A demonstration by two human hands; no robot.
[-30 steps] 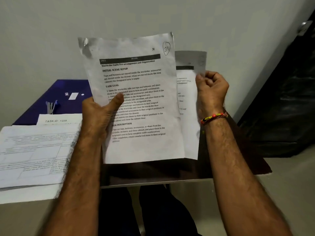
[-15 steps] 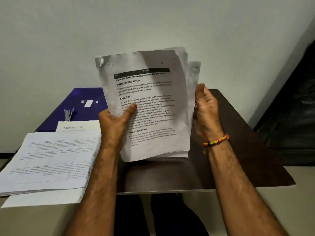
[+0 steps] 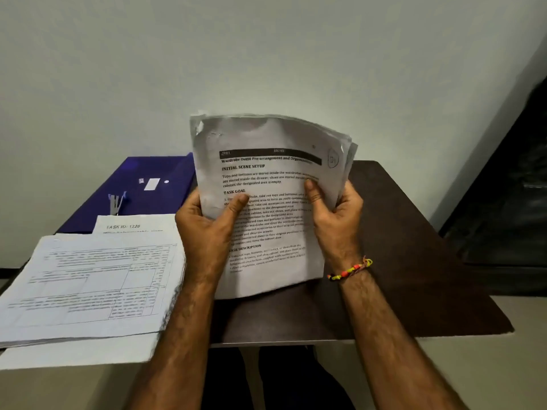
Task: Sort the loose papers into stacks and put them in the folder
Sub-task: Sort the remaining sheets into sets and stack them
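Squaring a bundle of papers looks like the step in hand: the left hand and right hand each grip a side edge, thumbs curled over the printed front, fingers behind. It is held upright above the dark table, long axis near vertical, heading uppermost, the top bowing away. Next, I judge, it goes flat beside the stack or into the blue folder.
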